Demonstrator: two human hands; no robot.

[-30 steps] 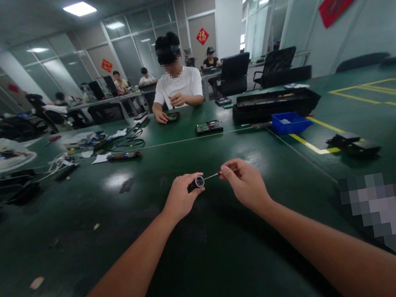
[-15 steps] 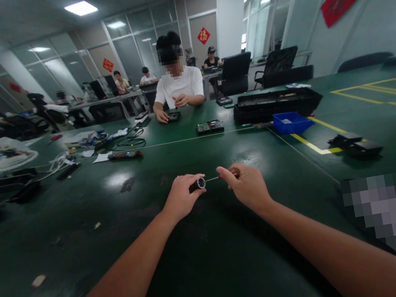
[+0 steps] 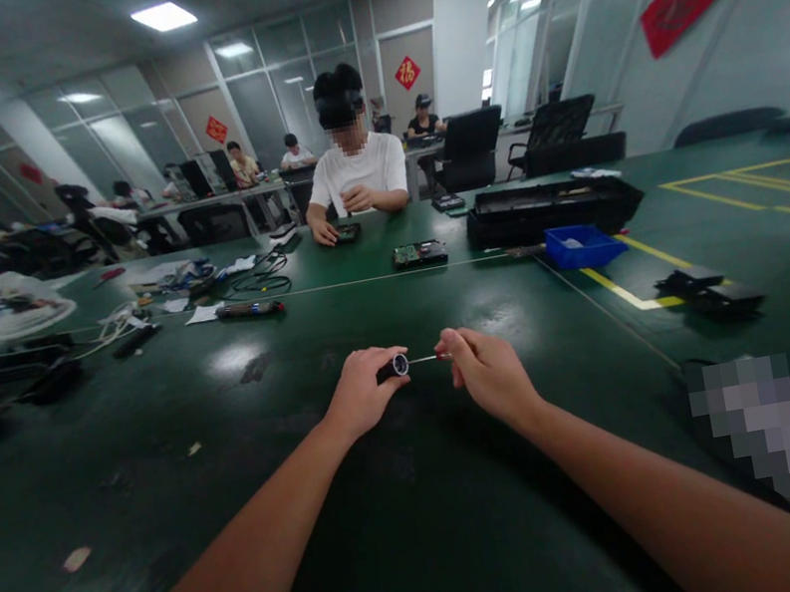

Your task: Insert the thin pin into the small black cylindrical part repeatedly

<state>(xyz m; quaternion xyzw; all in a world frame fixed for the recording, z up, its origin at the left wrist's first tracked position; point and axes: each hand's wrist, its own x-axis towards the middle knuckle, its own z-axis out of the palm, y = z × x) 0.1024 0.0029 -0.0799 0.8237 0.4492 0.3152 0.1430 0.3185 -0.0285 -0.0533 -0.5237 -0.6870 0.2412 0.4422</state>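
My left hand [image 3: 363, 389] is closed around a small black cylinder [image 3: 399, 366] with a pale ring at its end, which faces right and toward me. What the cylinder belongs to cannot be made out. In my right hand [image 3: 489, 366] is a screwdriver [image 3: 424, 360], its red handle mostly hidden by the fingers. Its thin metal shaft points left, and the tip meets the ringed end of the cylinder. Both hands are held over the middle of the green table [image 3: 376, 542].
Across the table a person in a white shirt [image 3: 358, 176] handles a small dark device [image 3: 348, 232]. A circuit-board device [image 3: 419, 253], a long black housing [image 3: 553, 207] and a blue bin [image 3: 582, 245] lie beyond my hands. Another screwdriver-like tool [image 3: 250, 309] and cables [image 3: 259, 276] are left.
My right thumb and fingers have turned around the screwdriver handle, the thumb now curled higher. My left hand and the cylinder stay almost still. Across the table, the person's raised hand has shifted slightly.
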